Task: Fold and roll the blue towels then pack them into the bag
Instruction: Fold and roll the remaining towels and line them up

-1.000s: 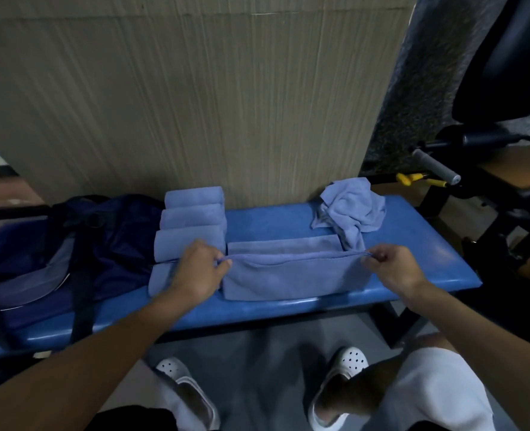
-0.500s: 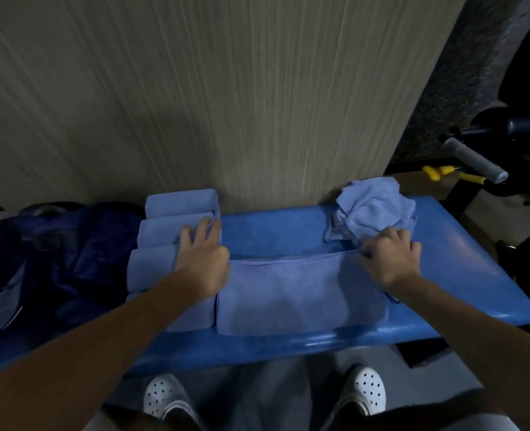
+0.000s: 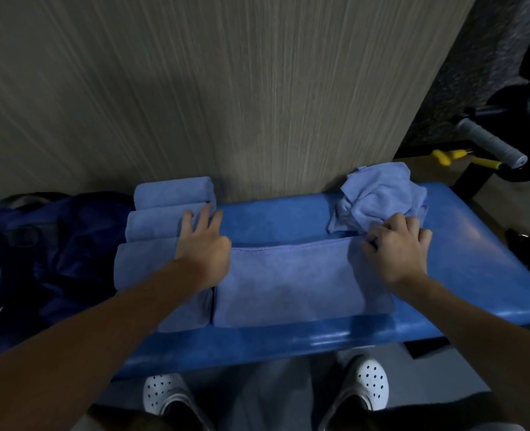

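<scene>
The left hand [image 3: 203, 247] lies flat, fingers straight, on the left end of the folded towel [image 3: 288, 284] at frame centre; the right hand [image 3: 395, 248] curls, pinching its upper right corner.

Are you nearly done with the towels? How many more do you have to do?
Getting there. Done: several rolled towels lined up beside the bag. In hand: a folded towel flat on the bench, left hand pressing one end, right hand pinching its far corner; it needs rolling. Left: the crumpled towel behind, then packing; I can't see any rolls in the bag.
</scene>
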